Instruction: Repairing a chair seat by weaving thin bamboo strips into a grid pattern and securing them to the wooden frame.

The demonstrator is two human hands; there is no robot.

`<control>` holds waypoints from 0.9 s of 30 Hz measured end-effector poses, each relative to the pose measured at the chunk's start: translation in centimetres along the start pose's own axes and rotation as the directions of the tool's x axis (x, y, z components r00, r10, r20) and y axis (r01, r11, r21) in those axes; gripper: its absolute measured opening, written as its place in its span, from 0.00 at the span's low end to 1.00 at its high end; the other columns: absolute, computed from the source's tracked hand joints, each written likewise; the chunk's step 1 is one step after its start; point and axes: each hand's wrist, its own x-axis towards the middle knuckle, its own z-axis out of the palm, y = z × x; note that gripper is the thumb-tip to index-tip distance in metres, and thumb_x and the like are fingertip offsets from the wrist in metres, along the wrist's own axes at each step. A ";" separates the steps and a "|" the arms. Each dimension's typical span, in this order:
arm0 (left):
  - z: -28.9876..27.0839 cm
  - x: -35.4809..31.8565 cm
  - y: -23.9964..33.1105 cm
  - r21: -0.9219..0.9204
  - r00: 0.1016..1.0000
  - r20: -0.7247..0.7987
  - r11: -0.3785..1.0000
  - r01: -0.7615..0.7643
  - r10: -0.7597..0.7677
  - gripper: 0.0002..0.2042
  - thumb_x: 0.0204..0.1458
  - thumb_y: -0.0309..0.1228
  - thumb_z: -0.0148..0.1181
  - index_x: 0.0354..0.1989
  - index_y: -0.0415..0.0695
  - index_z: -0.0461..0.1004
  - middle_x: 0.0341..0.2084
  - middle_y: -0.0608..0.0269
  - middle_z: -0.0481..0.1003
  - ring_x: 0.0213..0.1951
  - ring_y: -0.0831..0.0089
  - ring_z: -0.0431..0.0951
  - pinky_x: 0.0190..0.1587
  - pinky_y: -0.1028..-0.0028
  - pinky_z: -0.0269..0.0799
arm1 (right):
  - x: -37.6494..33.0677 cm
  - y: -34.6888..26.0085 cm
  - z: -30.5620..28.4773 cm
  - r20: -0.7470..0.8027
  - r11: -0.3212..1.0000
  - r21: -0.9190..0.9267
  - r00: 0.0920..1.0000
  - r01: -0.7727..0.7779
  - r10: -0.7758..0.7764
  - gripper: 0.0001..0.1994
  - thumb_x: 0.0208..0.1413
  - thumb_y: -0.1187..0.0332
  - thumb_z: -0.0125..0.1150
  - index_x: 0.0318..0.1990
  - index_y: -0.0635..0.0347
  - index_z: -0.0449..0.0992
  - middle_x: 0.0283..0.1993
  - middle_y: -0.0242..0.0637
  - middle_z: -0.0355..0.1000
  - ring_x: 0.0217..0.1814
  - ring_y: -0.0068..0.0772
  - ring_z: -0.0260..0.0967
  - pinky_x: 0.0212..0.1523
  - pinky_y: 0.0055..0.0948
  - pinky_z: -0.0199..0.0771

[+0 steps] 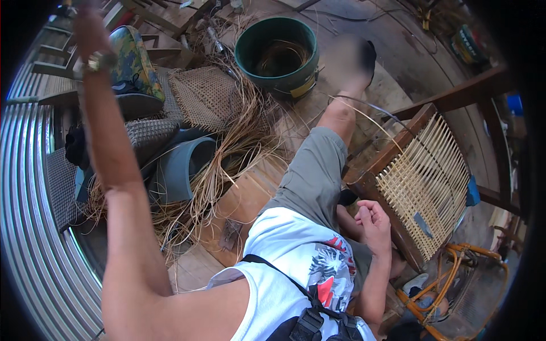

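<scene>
My left arm reaches up at the far left, a watch on its wrist. My left hand (91,28) is smeared by motion at the picture's upper edge, so its fingers cannot be read. Beside the near edge of a wooden frame, my right hand (374,224) is raised with its fingers curled together; anything between them is too small to make out. That frame (372,196) carries a partly woven cane panel (424,184), its lower part tightly crossed. A grey flat blade-like piece (422,224) lies on the weave. One pale loose strand (375,122) arches off the panel.
A green bucket (276,82) holds coiled cane. Loose cane strands (224,159) heap beside a blue-grey plastic container (176,167). Woven cane sheet (205,94) and a camouflage-patterned item (133,59) lie at left, near corrugated metal (28,227). An orange-framed chair (455,273) stands lower right.
</scene>
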 end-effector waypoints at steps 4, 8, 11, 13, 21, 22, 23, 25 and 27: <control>2.5 -22.2 -3.4 -0.542 0.618 0.567 0.318 0.778 -0.545 0.09 0.61 0.33 0.56 0.45 0.44 0.74 0.27 0.65 0.75 0.31 0.75 0.76 0.33 0.75 0.74 | 0.2 0.3 0.4 0.113 0.997 0.035 0.991 0.065 -0.069 0.13 0.65 0.63 0.57 0.48 0.64 0.74 0.33 0.27 0.71 0.34 0.15 0.68 0.37 0.17 0.70; 0.3 -34.1 5.6 -0.120 0.228 0.573 0.194 0.974 -0.787 0.07 0.61 0.29 0.58 0.43 0.43 0.78 0.24 0.67 0.77 0.24 0.80 0.75 0.26 0.78 0.70 | -0.8 1.2 -0.9 0.065 0.999 0.033 0.997 0.041 -0.043 0.13 0.66 0.63 0.57 0.48 0.64 0.74 0.33 0.27 0.71 0.34 0.15 0.67 0.37 0.17 0.69; -1.7 -37.8 8.8 0.592 0.295 0.472 0.547 0.592 -0.831 0.13 0.55 0.40 0.60 0.40 0.44 0.79 0.33 0.49 0.81 0.36 0.52 0.82 0.42 0.59 0.76 | -1.1 2.2 -1.9 0.035 1.000 0.027 0.999 0.008 -0.009 0.12 0.66 0.64 0.56 0.47 0.64 0.74 0.33 0.27 0.71 0.34 0.15 0.67 0.36 0.17 0.69; -2.2 -37.6 11.1 0.743 0.176 0.479 0.504 0.439 -0.860 0.12 0.57 0.40 0.54 0.45 0.50 0.78 0.36 0.47 0.80 0.41 0.47 0.80 0.45 0.54 0.75 | -0.8 2.3 -1.6 0.034 0.999 0.034 0.999 0.006 -0.007 0.12 0.66 0.64 0.56 0.47 0.64 0.74 0.33 0.27 0.71 0.34 0.15 0.67 0.36 0.17 0.69; -3.5 -39.3 15.0 0.635 0.088 0.741 0.738 0.229 -0.666 0.16 0.58 0.34 0.52 0.55 0.60 0.71 0.38 0.46 0.80 0.41 0.43 0.80 0.44 0.51 0.75 | 0.1 1.0 0.1 0.049 0.998 0.037 0.998 0.044 -0.046 0.12 0.66 0.64 0.55 0.47 0.65 0.74 0.34 0.28 0.71 0.34 0.15 0.67 0.37 0.17 0.69; -3.2 -39.1 14.7 0.626 0.082 0.737 0.724 0.290 -0.670 0.17 0.57 0.33 0.52 0.55 0.60 0.71 0.37 0.45 0.79 0.40 0.43 0.80 0.44 0.51 0.75 | 0.1 0.8 0.4 0.050 0.999 0.006 0.998 0.044 -0.044 0.12 0.66 0.65 0.55 0.47 0.65 0.74 0.34 0.28 0.71 0.35 0.15 0.67 0.37 0.18 0.70; -2.7 -38.6 14.3 0.612 0.075 0.737 0.711 0.347 -0.671 0.17 0.57 0.32 0.53 0.56 0.59 0.71 0.36 0.43 0.79 0.39 0.43 0.80 0.43 0.51 0.75 | 0.0 0.7 0.5 0.047 0.999 -0.022 0.998 0.042 -0.041 0.11 0.66 0.65 0.55 0.47 0.65 0.74 0.34 0.28 0.71 0.35 0.15 0.67 0.37 0.18 0.70; -1.6 -34.1 13.5 0.529 0.297 0.667 0.715 0.457 -0.683 0.17 0.53 0.33 0.58 0.52 0.52 0.74 0.30 0.40 0.78 0.36 0.47 0.81 0.41 0.52 0.75 | -0.2 1.1 0.4 0.045 0.999 -0.034 0.998 0.037 -0.036 0.11 0.66 0.65 0.55 0.47 0.65 0.74 0.34 0.28 0.71 0.35 0.15 0.67 0.37 0.18 0.70; -0.5 -28.0 11.5 0.484 0.404 0.568 0.688 0.541 -0.717 0.11 0.49 0.36 0.62 0.40 0.49 0.80 0.26 0.48 0.79 0.31 0.54 0.81 0.36 0.58 0.76 | -0.4 1.4 0.0 0.032 0.998 -0.048 0.999 0.036 -0.035 0.11 0.66 0.66 0.55 0.47 0.65 0.74 0.34 0.28 0.72 0.35 0.15 0.67 0.37 0.18 0.70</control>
